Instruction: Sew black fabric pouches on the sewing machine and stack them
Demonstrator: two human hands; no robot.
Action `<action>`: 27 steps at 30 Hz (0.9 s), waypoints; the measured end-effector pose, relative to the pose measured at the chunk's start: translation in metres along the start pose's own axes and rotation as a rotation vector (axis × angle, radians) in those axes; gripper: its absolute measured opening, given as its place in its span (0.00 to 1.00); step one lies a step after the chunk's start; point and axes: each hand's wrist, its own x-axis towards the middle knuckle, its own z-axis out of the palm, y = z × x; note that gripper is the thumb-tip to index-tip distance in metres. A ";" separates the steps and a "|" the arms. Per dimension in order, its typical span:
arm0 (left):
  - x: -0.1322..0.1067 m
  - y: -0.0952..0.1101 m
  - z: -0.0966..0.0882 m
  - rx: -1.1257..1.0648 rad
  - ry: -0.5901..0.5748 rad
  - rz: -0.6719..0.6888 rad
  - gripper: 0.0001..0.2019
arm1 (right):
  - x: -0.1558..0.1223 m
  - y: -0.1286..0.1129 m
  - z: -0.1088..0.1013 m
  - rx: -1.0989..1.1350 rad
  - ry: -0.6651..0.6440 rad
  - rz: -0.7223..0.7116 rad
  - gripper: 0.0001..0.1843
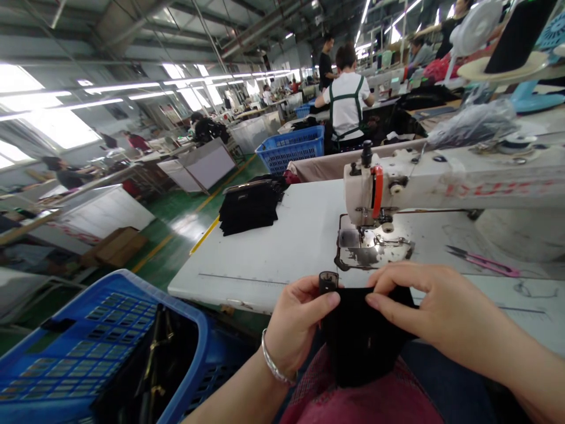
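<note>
A small piece of black fabric (359, 341) hangs in front of me at the near edge of the white sewing table (282, 247). My left hand (295, 327) pinches its top left corner, right by a small black buckle (328, 281). My right hand (424, 312) pinches the top right edge, fingers closed on the cloth. The sewing machine (379, 194) stands just beyond my hands, its needle plate (371, 247) bare.
A stack of black pieces (249, 206) lies at the table's far left. Pink scissors (483, 261) lie to the right. A blue plastic basket (101, 347) with dark goods sits at my lower left. Other people work at tables behind.
</note>
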 end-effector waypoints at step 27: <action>0.012 -0.002 -0.011 0.175 0.128 0.054 0.16 | -0.024 0.043 -0.010 0.140 0.050 0.170 0.06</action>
